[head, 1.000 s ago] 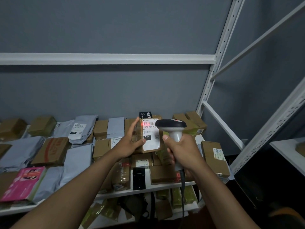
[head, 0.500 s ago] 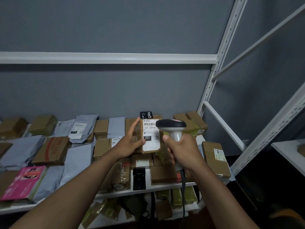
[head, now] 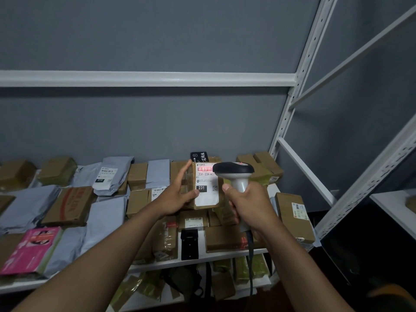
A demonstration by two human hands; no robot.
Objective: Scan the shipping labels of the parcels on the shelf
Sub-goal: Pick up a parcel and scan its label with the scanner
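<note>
My left hand [head: 177, 194] holds a small brown cardboard parcel [head: 203, 202] upright above the shelf, thumb on its front and fingers along its left side. The parcel's white shipping label [head: 207, 190] faces me and reads 231-239-K01. A red scan light lies across the barcode at the top of the label. My right hand [head: 245, 204] grips the handle of a grey and black barcode scanner [head: 234, 172], whose head points at the label from just to its right. The scanner's cable hangs down past my right wrist.
The white shelf [head: 225, 254] is covered with brown boxes, grey mailer bags [head: 105, 218] and a pink packet [head: 33, 246]. A long brown box [head: 292, 216] lies at the right end. More parcels sit on the lower shelf. White rack posts [head: 290, 104] rise at the right.
The red scan light was on the label a second ago, went off half a second ago, and now lies on the barcode again. Both hands have hardly moved.
</note>
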